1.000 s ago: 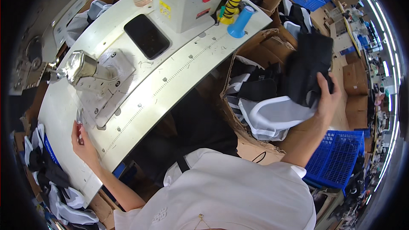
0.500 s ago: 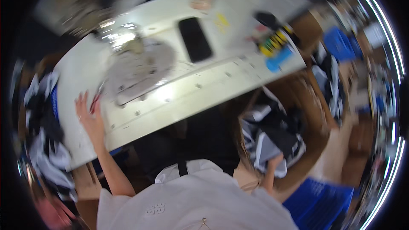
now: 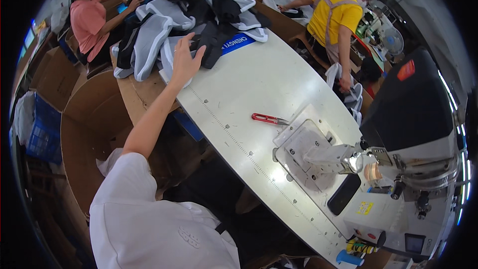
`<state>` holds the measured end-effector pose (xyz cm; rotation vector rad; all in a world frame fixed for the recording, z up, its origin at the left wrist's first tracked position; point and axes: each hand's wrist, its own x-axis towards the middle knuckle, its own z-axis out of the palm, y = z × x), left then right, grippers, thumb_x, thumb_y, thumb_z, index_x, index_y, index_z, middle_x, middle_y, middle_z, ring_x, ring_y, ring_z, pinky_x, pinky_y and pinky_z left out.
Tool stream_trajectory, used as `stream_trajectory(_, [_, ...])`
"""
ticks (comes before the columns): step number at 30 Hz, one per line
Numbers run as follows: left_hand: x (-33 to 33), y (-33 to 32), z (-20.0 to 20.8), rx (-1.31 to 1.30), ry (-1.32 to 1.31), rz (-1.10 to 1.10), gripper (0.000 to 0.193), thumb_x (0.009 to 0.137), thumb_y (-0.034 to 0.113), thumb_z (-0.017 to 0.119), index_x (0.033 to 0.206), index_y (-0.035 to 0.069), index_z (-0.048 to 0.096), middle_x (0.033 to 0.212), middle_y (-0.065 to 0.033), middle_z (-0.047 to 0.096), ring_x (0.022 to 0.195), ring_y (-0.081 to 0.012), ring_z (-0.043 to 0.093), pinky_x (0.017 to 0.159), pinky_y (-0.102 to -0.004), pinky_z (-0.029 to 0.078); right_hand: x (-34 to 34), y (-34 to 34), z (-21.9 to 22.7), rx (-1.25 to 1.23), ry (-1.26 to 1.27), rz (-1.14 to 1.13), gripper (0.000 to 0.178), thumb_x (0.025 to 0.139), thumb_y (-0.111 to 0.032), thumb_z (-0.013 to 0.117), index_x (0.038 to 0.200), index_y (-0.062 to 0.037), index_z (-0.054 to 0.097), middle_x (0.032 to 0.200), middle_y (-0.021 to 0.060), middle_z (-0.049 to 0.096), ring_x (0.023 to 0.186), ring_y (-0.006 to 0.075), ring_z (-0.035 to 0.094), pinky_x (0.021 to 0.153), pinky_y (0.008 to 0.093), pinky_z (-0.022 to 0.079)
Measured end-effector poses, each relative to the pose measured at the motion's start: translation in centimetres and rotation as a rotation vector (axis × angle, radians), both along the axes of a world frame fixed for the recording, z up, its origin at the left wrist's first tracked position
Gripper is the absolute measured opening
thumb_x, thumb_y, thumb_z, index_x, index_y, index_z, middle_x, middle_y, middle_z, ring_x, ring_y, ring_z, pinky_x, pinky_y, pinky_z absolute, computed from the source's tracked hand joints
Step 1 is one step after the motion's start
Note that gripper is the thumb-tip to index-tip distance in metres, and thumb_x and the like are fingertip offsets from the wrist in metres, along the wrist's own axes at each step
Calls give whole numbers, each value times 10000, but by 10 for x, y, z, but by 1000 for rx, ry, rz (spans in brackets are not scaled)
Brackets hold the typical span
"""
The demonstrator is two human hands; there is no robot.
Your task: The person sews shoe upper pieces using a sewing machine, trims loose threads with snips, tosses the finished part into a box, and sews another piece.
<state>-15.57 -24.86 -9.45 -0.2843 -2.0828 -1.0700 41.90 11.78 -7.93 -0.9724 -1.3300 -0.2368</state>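
Observation:
My left hand reaches to the near edge of a heap of cut fabric pieces at the table's far left end. Its thumb and fingers are apart, with nothing seen gripped. The pieces are black, grey and white, with pale edges. A dark grey piece lies right beside my fingers; whether they touch it I cannot tell. Red-handled thread snips rest on the white table, near the sewing machine's metal plate. My right hand is out of view.
The sewing machine stands at right, with a black phone beside its plate. A large cardboard box is left of my arm. One person in pink sits far left; another in yellow stands beyond the table.
The view has swung to the left. My left hand has gone from beside the snips to the fabric heap. My right hand, earlier at pieces in a box, has left the view.

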Motion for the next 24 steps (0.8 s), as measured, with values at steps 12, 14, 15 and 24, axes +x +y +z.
stream_trajectory(12, [2,45,66,404,30,-410,235,921,154,616,1069,-20,561,965,-82,651,872,-147,624,789,-280,481,-192,-76,22,-392,-99,1071,136,901,-9,560,1007,76,573,830,173,640,722,197,621,667,280,520])
stream_trajectory(14, [34,67,94,555,5,-603,230,935,161,607,1078,-13,557,984,-63,636,885,-117,602,799,-262,477,-211,-75,34,-411,-177,1130,130,911,-17,557,1010,62,588,801,122,653,681,162,613,662,257,501])
stream_trajectory(15, [42,80,104,710,-18,-771,225,950,169,597,1086,-5,554,1003,-44,621,898,-88,580,809,-243,474,-222,-73,40,-404,-177,1130,125,916,-15,551,1010,56,593,787,102,656,665,148,608,656,251,493])
stream_trajectory(24, [32,237,112,856,-647,-1393,160,962,145,562,1103,70,545,1025,-1,636,913,-68,624,806,-221,513,-284,107,26,-944,249,1676,288,970,-152,537,1193,26,498,1169,150,575,1055,229,581,950,326,495])
